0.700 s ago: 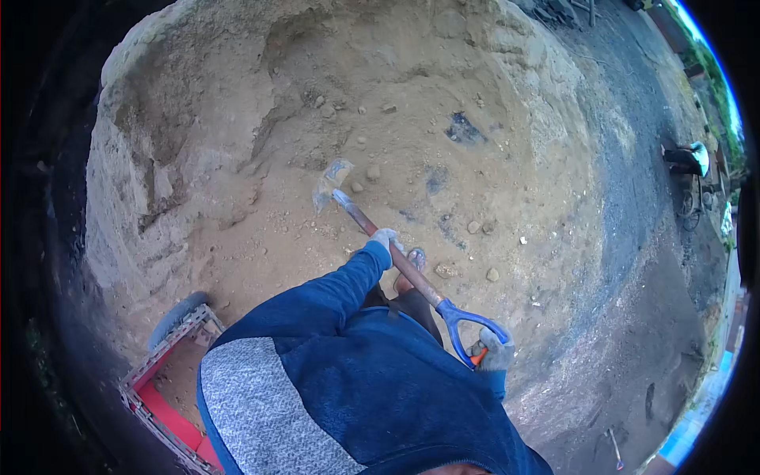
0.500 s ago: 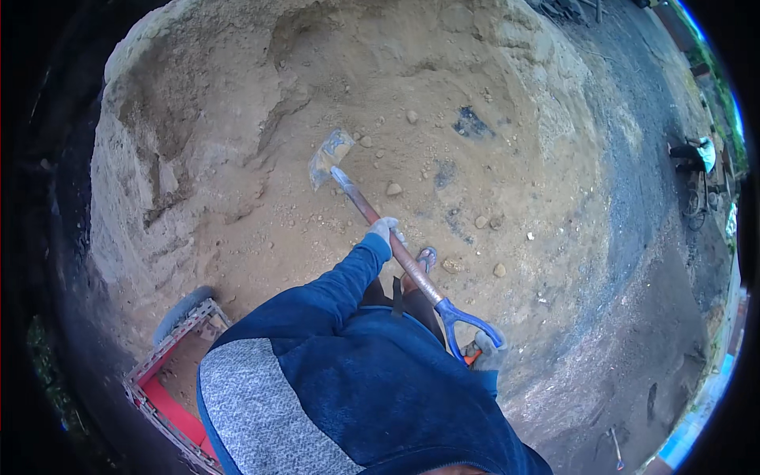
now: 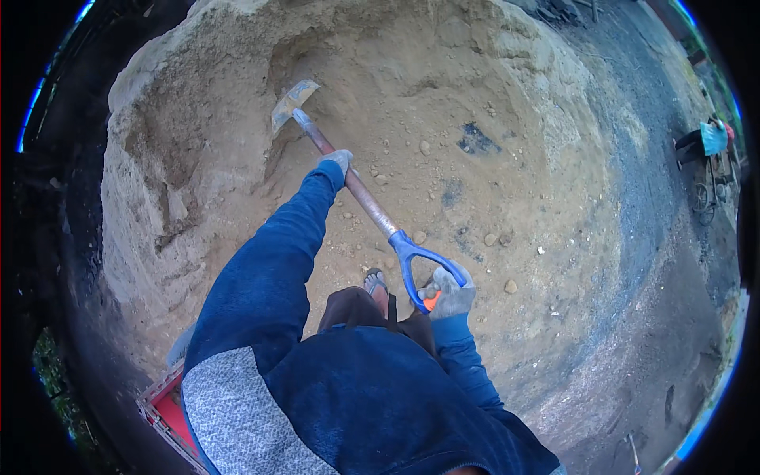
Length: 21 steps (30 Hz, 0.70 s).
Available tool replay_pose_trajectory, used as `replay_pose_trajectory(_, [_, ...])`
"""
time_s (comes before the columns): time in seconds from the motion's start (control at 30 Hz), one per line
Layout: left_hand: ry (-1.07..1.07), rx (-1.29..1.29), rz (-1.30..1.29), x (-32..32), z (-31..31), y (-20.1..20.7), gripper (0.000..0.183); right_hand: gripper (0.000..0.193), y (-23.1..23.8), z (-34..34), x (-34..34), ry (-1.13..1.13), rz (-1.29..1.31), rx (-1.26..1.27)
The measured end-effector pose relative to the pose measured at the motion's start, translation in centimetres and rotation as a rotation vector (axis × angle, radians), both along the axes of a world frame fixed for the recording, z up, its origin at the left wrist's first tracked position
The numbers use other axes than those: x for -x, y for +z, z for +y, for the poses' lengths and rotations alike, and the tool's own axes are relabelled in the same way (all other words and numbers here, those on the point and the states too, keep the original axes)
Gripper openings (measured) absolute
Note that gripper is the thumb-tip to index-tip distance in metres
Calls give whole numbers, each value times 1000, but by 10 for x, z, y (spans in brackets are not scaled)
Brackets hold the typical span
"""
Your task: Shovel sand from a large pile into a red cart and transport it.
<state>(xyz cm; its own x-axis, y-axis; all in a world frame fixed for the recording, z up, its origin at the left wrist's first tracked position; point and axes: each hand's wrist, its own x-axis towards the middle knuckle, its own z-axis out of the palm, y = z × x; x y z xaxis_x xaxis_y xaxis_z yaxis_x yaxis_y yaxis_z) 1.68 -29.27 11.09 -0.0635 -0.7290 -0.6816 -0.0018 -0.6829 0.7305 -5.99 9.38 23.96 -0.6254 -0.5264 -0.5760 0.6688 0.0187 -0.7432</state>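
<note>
item, left hand [image 3: 340, 161]: gloved in pale grey, fingers wrapped round the shaft [image 3: 372, 206] below the blade; i see it as a firm grip, arm stretched forward in a blue sleeve.

item, right hand [image 3: 455, 294]: likewise gloved, closed on the orange-gripped end of the blue d-shaped handle [image 3: 405, 247], near the torso.

item, shovel [image 3: 360, 190]: one, held slantwise across my view, from the handle at lower right to the pale, earth-smeared blade [image 3: 294, 103] at upper left. the blade lies before the hollowed face of the mound [image 3: 214, 119]; whether it touches the earth i cannot tell.

item, ground [image 3: 546, 332]: tan loose soil with scattered stones and a dark patch [image 3: 479, 138] right of the shovel.

item, foot [image 3: 376, 282]: sandalled, on the soil between the shovel and the wearer's body.

item, cart [image 3: 176, 416]: red inside, lower left, partly hidden by the sleeve.

item, other person [image 3: 712, 140]: light blue top, far right, a bicycle [image 3: 704, 198] just beside.
</note>
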Motion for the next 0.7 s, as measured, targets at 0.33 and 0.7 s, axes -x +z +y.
replay_pose_trajectory(0.33, [-74, -113, -33, -5, 52, 2, 23, 16, 18, 37, -8, 28, -55, 111])
replay_pose_trajectory(0.7, [138, -306, 225, 6, 179, 10, 16, 28, 37, 135, 23, -14, 373, -159])
